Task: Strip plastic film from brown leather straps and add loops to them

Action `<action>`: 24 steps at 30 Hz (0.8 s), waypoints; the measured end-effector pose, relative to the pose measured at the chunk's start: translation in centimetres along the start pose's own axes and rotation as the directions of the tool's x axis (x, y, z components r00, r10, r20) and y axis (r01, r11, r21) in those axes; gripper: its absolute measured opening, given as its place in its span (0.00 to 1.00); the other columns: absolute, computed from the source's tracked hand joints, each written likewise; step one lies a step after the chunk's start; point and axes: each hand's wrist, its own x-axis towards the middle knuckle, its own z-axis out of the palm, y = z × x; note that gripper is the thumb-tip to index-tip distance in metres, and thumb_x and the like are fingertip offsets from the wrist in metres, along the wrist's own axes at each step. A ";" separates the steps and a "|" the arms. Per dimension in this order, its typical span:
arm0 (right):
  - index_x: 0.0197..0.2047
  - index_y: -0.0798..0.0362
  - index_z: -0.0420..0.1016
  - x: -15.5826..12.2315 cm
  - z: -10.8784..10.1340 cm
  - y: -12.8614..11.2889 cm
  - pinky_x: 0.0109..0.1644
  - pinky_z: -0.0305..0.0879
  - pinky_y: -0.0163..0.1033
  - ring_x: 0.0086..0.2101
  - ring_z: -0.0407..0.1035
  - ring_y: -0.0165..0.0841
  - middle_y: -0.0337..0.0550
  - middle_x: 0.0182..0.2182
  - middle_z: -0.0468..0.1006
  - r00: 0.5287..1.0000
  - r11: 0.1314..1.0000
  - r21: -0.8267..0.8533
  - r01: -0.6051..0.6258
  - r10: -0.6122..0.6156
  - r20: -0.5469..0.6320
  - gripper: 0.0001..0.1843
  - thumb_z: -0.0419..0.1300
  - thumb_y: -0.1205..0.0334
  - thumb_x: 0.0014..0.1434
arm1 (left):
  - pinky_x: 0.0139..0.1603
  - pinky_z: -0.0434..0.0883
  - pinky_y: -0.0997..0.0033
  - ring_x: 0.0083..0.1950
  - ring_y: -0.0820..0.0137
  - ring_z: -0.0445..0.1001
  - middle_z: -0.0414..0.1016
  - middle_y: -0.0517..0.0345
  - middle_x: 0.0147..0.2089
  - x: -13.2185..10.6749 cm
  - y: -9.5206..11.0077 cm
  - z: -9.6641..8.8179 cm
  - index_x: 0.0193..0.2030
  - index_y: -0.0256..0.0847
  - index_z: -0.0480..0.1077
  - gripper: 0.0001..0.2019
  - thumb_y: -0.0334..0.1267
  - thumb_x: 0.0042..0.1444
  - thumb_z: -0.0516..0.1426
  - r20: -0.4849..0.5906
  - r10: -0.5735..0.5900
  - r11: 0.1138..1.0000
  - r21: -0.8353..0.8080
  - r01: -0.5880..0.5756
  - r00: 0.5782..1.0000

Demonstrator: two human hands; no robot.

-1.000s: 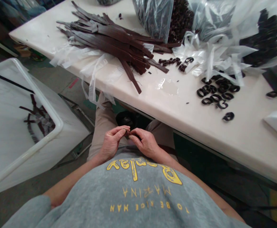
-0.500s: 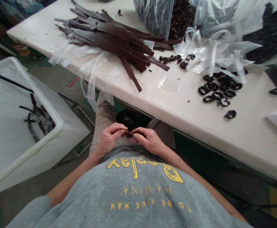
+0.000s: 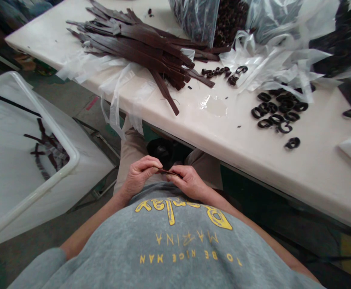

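Note:
Over my lap, a thin dark brown strip point(image 3: 166, 171) stretches between my two hands. My left hand point(image 3: 142, 173) pinches one end of it between thumb and fingers. The other end is gripped by my right hand point(image 3: 189, 181), whose fingers partly cover it. On the table beyond my hands lies a heap of long brown strips point(image 3: 145, 44), some jutting over towards the near edge. Small black rings point(image 3: 276, 110) are gathered on the table to the right, with a few smaller dark rings point(image 3: 217, 72) beside the heap.
A white bin point(image 3: 73, 160) with brown scraps point(image 3: 50, 146) inside stands at the left. Plastic bags point(image 3: 193, 22) and crumpled clear plastic point(image 3: 272, 60) lie at the back of the white table point(image 3: 217, 132). Plastic strips point(image 3: 115, 108) hang off its front edge.
My right hand has shifted slightly down along the strip and its fingers have curled in more. More of the strip shows between my hands. My left hand has hardly moved.

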 end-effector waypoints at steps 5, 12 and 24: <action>0.36 0.56 0.76 -0.1 -0.4 -0.4 0.36 0.62 0.34 0.31 0.68 0.30 0.40 0.30 0.76 0.991 0.984 0.180 -0.008 -0.016 0.132 0.20 0.51 0.51 0.66 | 0.40 0.74 0.69 0.39 0.68 0.74 0.78 0.53 0.37 0.2 -0.1 -0.5 0.35 0.42 0.81 0.04 0.36 0.57 0.63 0.060 0.068 0.997 0.029 -0.070 0.996; 0.32 0.55 0.74 -0.1 -0.1 -0.3 0.33 0.60 0.33 0.28 0.63 0.29 0.37 0.26 0.72 0.996 0.985 0.168 -0.040 0.027 0.081 0.15 0.55 0.53 0.62 | 0.41 0.74 0.69 0.40 0.68 0.75 0.78 0.54 0.37 -0.1 -0.3 -0.7 0.36 0.43 0.81 0.04 0.36 0.58 0.62 0.078 0.091 0.995 0.024 -0.093 0.993; 0.31 0.54 0.73 -0.1 0.3 -0.4 0.33 0.59 0.34 0.28 0.64 0.29 0.38 0.26 0.73 0.999 0.989 0.147 0.026 -0.030 0.022 0.16 0.53 0.54 0.64 | 0.39 0.73 0.70 0.39 0.69 0.73 0.76 0.53 0.38 -0.2 -0.8 -0.7 0.36 0.43 0.81 0.05 0.37 0.58 0.62 0.067 0.047 0.996 -0.079 -0.041 0.997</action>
